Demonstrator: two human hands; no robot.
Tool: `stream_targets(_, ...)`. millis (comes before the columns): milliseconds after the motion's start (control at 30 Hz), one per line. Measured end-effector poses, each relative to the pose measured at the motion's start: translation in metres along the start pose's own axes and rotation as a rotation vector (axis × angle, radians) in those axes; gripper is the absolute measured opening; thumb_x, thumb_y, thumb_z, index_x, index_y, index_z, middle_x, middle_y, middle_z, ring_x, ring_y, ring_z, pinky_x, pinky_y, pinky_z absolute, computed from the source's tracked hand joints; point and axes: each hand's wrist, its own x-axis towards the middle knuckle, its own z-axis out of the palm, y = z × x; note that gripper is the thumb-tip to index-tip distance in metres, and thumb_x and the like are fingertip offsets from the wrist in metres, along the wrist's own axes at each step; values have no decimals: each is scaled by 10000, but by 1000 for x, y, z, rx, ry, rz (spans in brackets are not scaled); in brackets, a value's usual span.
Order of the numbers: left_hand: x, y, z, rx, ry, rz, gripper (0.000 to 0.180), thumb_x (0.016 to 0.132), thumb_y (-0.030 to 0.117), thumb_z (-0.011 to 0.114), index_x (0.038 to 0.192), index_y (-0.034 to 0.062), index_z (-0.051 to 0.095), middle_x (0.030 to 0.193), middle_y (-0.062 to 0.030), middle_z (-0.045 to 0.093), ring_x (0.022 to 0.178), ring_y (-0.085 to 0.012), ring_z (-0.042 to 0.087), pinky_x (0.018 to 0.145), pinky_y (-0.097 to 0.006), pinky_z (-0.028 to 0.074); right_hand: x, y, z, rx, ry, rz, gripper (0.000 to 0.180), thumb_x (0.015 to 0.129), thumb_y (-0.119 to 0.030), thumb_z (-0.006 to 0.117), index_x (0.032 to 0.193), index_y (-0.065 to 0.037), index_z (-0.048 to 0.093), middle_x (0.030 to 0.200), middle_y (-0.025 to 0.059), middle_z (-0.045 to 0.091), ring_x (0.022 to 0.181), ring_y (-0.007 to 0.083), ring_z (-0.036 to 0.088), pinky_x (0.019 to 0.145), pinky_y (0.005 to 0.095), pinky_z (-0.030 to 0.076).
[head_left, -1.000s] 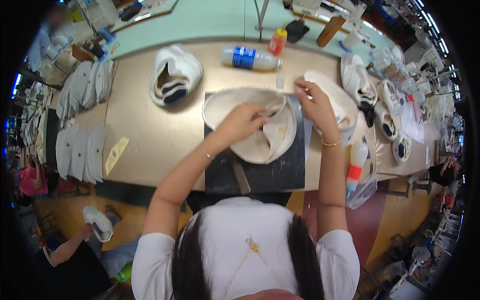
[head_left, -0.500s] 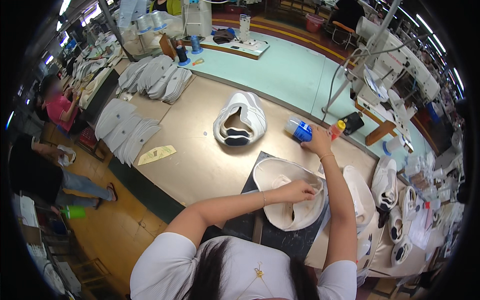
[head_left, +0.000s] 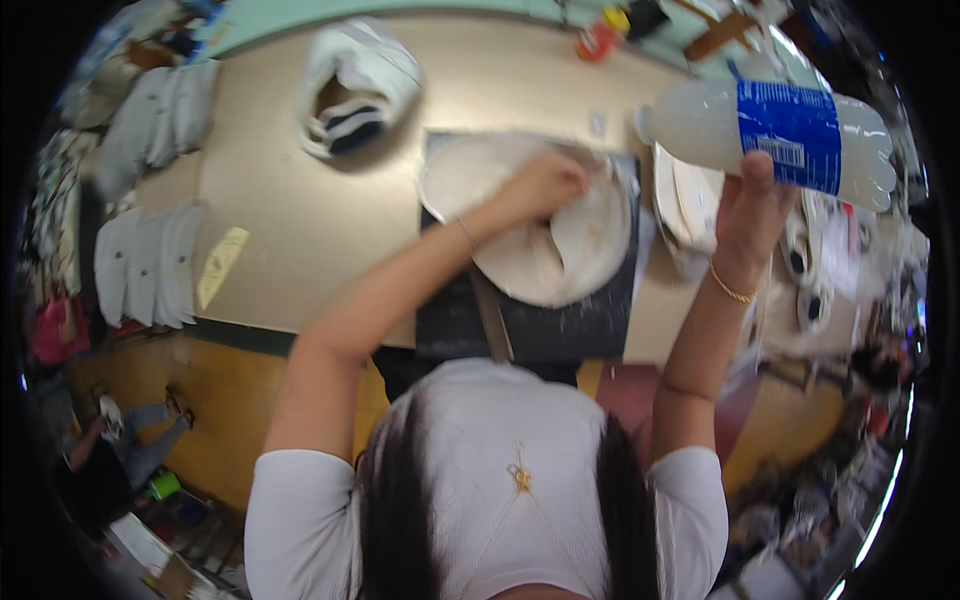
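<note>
Raised high and close to the camera is a plastic bottle (head_left: 790, 140) with a blue label and cloudy whitish contents, lying nearly sideways with its cap end to the left. My right hand (head_left: 755, 205) is closed round it from below. My left hand (head_left: 548, 187), blurred, has its fingers curled together over a large round cream piece (head_left: 560, 275); what they hold, if anything, is hidden. That piece has a dark slit-like opening and lies on a black board (head_left: 450, 325) in front of me. A white and grey shoe upper (head_left: 385, 70) stands farther left on the table.
Stacks of grey-white cut pieces (head_left: 150, 260) lie at the left, with a pale yellow pattern piece (head_left: 222, 266) beside them. A red bottle with a yellow cap (head_left: 598, 38) stands at the back. More cream pieces (head_left: 685, 200) and shoes lie right of the board.
My right hand has lifted the blue-labelled bottle off the table and brought it up toward the camera. The view has turned downward and rightward; my left hand remains over the cream piece.
</note>
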Motion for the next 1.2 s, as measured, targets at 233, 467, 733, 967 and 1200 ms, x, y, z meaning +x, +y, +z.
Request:
stream_targets(233, -12, 33, -16, -483, -125, -379, 177, 889, 152, 570, 996, 22, 624, 936, -57, 644, 839, -146, 605, 805, -281, 464, -95, 5, 1, -152, 190, -38, 807, 630, -148, 869, 1270, 2, 400, 1188, 108, 525, 1049, 208, 543, 936, 355, 465)
stream_targets(467, -7, 24, -16, -641, -147, -431, 184, 895, 166, 540, 998, 31, 609, 929, -68, 633, 837, -152, 597, 799, -287, 456, -127, 30, 10, -565, -115, -69, 891, 639, -200, 857, 1336, -3, 338, 1294, 154, 488, 1186, 265, 476, 1033, 368, 377)
stream_targets(733, -6, 27, -12, -679, -97, -459, 129, 899, 162, 521, 873, 65, 602, 775, -6, 550, 680, -97, 470, 681, -253, 418, -114, 38, 20, -751, -93, -112, 810, 614, -295, 868, 1259, -18, 465, 1237, 122, 542, 1122, 248, 528, 989, 371, 412)
stream_targets(967, -6, 15, 8, -719, 94, -390, 176, 893, 204, 529, 898, 46, 606, 772, -24, 544, 711, -122, 470, 608, -269, 394, -123, 48, -3, -905, -194, -220, 836, 603, -343, 868, 1256, -15, 462, 1231, 126, 549, 1114, 270, 534, 965, 373, 423)
stream_targets(1200, -7, 18, 14, -761, 171, -376, 143, 914, 175, 492, 918, 63, 581, 755, 5, 528, 674, -94, 455, 591, -247, 386, -118, 46, 10, -530, -166, -59, 974, 609, -265, 869, 1343, 19, 295, 1283, 174, 492, 1186, 296, 484, 1031, 413, 383)
